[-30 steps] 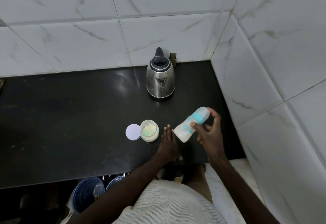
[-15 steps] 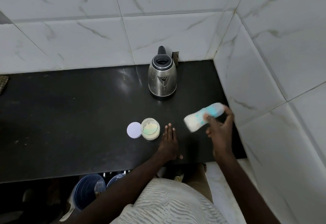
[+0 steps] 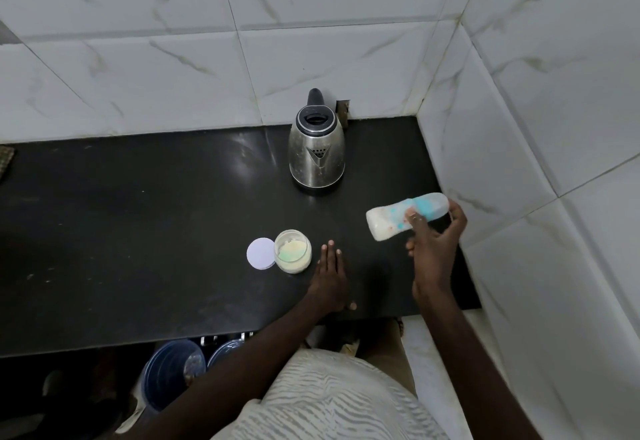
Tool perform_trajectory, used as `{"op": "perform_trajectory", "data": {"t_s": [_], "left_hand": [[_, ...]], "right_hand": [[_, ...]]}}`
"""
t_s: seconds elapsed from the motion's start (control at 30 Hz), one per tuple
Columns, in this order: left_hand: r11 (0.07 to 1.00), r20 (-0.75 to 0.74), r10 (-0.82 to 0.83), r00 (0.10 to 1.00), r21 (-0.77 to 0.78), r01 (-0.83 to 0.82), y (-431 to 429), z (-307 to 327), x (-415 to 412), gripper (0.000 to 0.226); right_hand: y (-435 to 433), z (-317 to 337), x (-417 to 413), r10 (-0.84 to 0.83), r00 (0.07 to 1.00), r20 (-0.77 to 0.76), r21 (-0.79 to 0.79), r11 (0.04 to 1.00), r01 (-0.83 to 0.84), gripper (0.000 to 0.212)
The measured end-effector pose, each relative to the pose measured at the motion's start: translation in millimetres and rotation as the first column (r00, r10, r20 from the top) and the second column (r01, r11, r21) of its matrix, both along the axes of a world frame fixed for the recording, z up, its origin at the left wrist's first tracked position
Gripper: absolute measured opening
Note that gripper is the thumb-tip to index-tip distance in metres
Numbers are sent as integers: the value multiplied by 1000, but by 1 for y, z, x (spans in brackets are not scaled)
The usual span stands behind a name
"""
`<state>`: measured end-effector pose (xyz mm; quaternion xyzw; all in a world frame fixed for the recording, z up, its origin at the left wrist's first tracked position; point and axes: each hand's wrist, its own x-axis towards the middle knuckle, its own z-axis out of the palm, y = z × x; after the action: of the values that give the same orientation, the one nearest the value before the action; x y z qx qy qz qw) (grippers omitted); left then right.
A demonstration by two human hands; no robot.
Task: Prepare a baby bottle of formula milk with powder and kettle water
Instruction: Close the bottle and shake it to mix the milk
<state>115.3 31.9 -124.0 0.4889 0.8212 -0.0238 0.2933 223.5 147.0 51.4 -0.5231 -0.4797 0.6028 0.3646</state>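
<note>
Nearest the camera is a pale striped garment [image 3: 332, 401], and below the counter's front edge, to the left of both forearms, stand two blue buckets [image 3: 166, 370].

The left hand [image 3: 329, 277] lies flat on the black counter [image 3: 138, 231] close to its front edge, fingers straight and together, holding nothing. Just to the left of its fingertips stands an open jar [image 3: 292, 251] of pale formula powder. The jar's round white lid [image 3: 260, 254] lies flat on the jar's far side from that hand, touching it or nearly so.

To the right of the left hand, the right hand [image 3: 433, 249] is raised above the counter and grips the baby bottle [image 3: 386, 223], with fingers and thumb curled round its upper part. The bottle lies almost level in the air. Its base end points left toward the jar and looks milky white, while the blue-tinted top end sits in the grip. It is slightly blurred.

Beyond both hands, toward the back of the counter, a steel kettle [image 3: 317, 152] with a black lid and handle stands upright, well apart from the bottle. White marbled tiles [image 3: 173, 58] cover the wall behind the kettle, and more cover the wall to the right of the right hand.
</note>
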Motion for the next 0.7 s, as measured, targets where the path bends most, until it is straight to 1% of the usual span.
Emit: {"op": "perform_trajectory", "data": {"t_s": [0.03, 0.07, 0.13, 0.17, 0.2, 0.23, 0.3, 0.33, 0.37, 0.4, 0.43, 0.47, 0.53, 0.6, 0.63, 0.67, 0.7], "left_hand": [[1000, 1, -12, 1000, -4, 12, 0, -1, 0, 137], [1000, 8, 1, 1000, -1, -1, 1, -5, -1, 138], [1000, 14, 7, 1000, 8, -7, 2, -13, -3, 142], [1000, 5, -2, 1000, 7, 2, 2, -15, -3, 143], [1000, 1, -4, 1000, 5, 4, 2, -13, -3, 142], [1000, -1, -4, 1000, -8, 4, 2, -10, -2, 140], [1000, 12, 11, 1000, 1, -11, 1, -5, -1, 137], [1000, 9, 13, 1000, 9, -13, 0, -2, 0, 136], [1000, 4, 7, 1000, 14, -7, -1, 0, 0, 136], [1000, 4, 16, 1000, 15, -17, -2, 0, 1, 136], [1000, 0, 5, 1000, 14, -5, -3, 0, 1, 136], [1000, -7, -1, 1000, 11, 1, -2, -1, 0, 135], [1000, -6, -9, 1000, 2, 10, 0, -7, -1, 137], [1000, -7, -30, 1000, 2, 30, 2, -17, -4, 141], [999, -11, -37, 999, -6, 37, 3, -19, -6, 141], [1000, -2, -28, 1000, -12, 28, 2, -16, -5, 141], [1000, 5, -17, 1000, -18, 17, 2, -13, -4, 141]], "right_hand": [[-2, 0, 1, 50, 999, 15, 5, 999, -50, 63], [-7, -2, 2, 142, 989, 35, 9, 990, -142, 63], [-16, -9, 9, 335, 939, 74, -11, 942, -335, 67], [-16, -10, 13, 379, 921, 89, -15, 925, -380, 70], [-14, -9, 15, 377, 922, 95, -9, 926, -377, 72], [-9, -7, 17, 323, 942, 91, 3, 946, -324, 70], [6, 0, 18, 118, 991, 59, 12, 993, -119, 63], [13, 3, 18, 16, 1000, 24, 8, 1000, -16, 62], [16, 6, 17, -58, 998, -12, 0, 998, 58, 62], [17, 5, 16, -96, 995, -28, -4, 995, 96, 63], [14, 5, 15, -96, 995, -23, -4, 995, 96, 62], [8, 2, 15, -53, 999, 3, 1, 999, 53, 60], [-9, -9, 16, 130, 989, 63, -7, 991, -130, 61], [-23, -17, 20, 298, 951, 83, -29, 954, -297, 69], [-26, -18, 20, 319, 944, 81, -28, 948, -317, 71], [-24, -16, 19, 289, 955, 70, -20, 957, -289, 71], [-20, -13, 18, 218, 974, 55, -11, 976, -218, 68]]}}
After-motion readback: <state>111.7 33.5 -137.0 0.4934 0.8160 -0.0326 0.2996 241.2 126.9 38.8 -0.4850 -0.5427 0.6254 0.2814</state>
